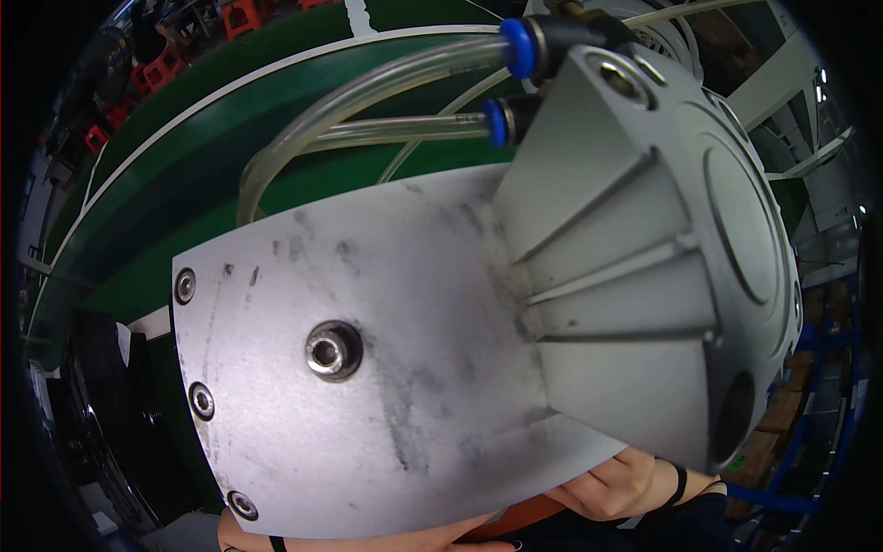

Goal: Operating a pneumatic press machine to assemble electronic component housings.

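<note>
Beneath the metal cover's (441, 350) lower edge, the right hand (612, 483) shows bent fingers and the left hand (451, 535) is mostly hidden; I cannot tell what either grips. An orange strip (522, 517) lies between them. Fingers could get pinched if the cover shifts. No writing is legible.

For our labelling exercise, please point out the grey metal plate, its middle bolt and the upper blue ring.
Metal plate (441, 340): head view, bare face.
Middle bolt (329, 354): head view, the bolt's head.
Upper blue ring (523, 49): head view, outer band.
</note>
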The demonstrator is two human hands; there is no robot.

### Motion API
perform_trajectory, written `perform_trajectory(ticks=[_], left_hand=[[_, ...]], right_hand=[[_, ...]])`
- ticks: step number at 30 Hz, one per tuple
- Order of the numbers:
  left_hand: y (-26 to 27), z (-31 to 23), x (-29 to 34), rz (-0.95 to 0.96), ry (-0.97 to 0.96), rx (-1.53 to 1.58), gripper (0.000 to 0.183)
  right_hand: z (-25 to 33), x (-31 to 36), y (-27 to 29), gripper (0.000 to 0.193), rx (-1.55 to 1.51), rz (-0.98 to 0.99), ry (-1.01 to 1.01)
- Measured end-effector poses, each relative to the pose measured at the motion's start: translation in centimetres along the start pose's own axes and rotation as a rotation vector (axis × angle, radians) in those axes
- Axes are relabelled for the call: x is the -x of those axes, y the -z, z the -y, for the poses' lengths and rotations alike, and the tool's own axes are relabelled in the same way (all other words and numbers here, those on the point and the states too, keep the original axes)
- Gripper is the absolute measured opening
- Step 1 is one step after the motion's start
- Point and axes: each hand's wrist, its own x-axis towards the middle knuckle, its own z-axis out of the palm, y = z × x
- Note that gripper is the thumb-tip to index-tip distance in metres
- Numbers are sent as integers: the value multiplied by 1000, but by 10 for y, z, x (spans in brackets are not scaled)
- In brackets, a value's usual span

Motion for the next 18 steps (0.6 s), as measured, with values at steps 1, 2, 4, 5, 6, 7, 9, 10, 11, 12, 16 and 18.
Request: perform_trajectory(ticks=[1,2,4,5,6,7,9,10,11,12,16,18], left_hand=[[-2,0,0,-41,8,36,71],[-1,0,0,-41,7,36,71],[0,0,-1,-47,1,30,71],[-1,0,-1,-46,0,30,71],[-3,1,-1,-77,-9,23,71],[-3,2,-3,-107,-15,15,70],[1,1,-6,-86,-35,-70,69],[4,0,-9,-66,-57,-155,69],[6,1,-11,-66,-59,-154,69],[7,1,-12,-87,-68,-159,69],[9,2,-14,-91,-88,-183,68],[8,2,-10,-70,-85,-195,68]], right_hand=[[0,0,0,46,1,0,-1],[0,-1,1,45,-6,2,-4],[0,-1,1,44,-12,3,-9],[1,0,0,44,-22,4,-20],[1,0,0,43,-32,5,-31],[1,0,0,43,-33,5,-31],[0,-2,-1,43,-39,-4,-32],[1,-2,0,43,-38,-4,-34],[1,-3,0,43,-31,-8,-38],[2,-3,0,43,-23,-12,-42],[2,-2,0,44,-20,-2,-37],[2,0,-2,44,-17,27,-19]])
